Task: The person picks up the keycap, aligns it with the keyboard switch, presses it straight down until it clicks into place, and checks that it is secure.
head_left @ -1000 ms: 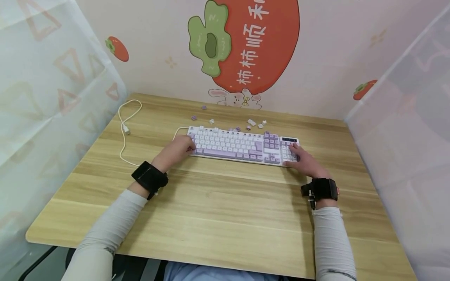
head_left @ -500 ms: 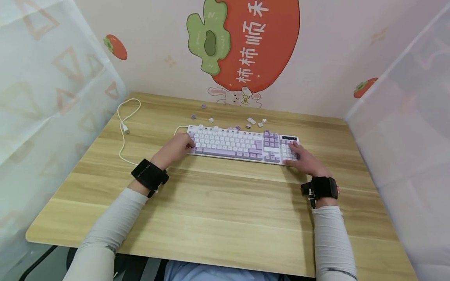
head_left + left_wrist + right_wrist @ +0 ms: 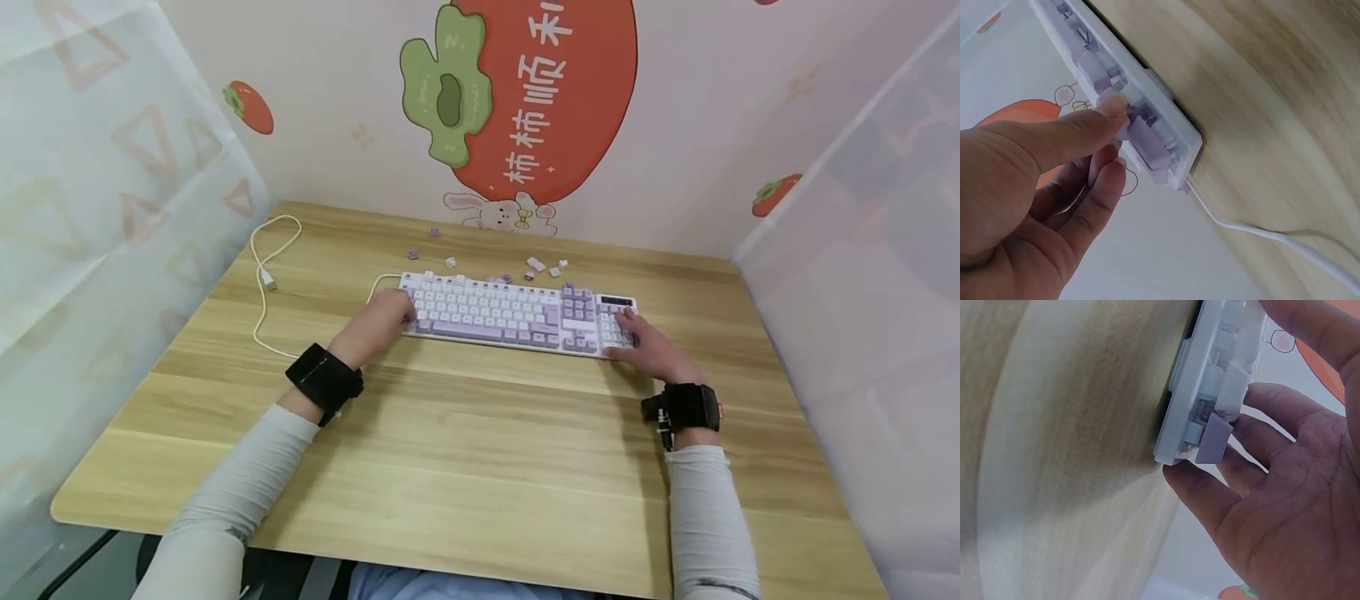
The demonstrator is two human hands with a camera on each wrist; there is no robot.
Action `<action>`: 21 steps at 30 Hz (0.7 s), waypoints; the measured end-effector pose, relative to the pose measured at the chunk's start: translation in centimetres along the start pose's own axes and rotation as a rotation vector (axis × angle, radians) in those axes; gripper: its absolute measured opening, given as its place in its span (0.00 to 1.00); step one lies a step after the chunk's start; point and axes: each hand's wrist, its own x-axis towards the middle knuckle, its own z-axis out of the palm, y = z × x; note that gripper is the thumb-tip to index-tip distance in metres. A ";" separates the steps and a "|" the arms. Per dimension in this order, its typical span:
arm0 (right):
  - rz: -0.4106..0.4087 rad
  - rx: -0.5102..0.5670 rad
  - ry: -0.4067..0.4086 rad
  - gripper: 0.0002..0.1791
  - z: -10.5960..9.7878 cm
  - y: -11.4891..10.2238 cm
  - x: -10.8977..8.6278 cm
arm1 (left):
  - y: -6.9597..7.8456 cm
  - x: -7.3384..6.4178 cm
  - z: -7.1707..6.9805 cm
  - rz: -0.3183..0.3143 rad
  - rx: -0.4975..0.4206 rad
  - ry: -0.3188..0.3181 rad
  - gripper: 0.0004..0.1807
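Note:
A white keyboard with lilac and white keys (image 3: 480, 310) lies toward the back of the table. My left hand (image 3: 377, 321) is at its left end. In the left wrist view, the thumb and curled fingers pinch a lilac keycap (image 3: 1124, 131) near the keyboard's corner, partly hidden by the thumb. Beside it sits another lilac keycap (image 3: 1149, 145) on the board. My right hand (image 3: 651, 343) rests at the keyboard's right end, its fingers spread over the number keys. In the right wrist view, one finger touches the corner beside a lilac key (image 3: 1214, 439).
Loose keycaps, one of them white (image 3: 536, 264) and another lilac (image 3: 433, 232), lie scattered behind the keyboard. A white USB cable (image 3: 262, 312) loops on the left of the wooden table (image 3: 480, 467). A wall (image 3: 660, 200) stands at the back edge.

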 end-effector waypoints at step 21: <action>0.021 0.021 0.033 0.48 0.4 -0.1 -0.8 | -0.1 -1.1 0.3 0.050 0.014 0.063 0.15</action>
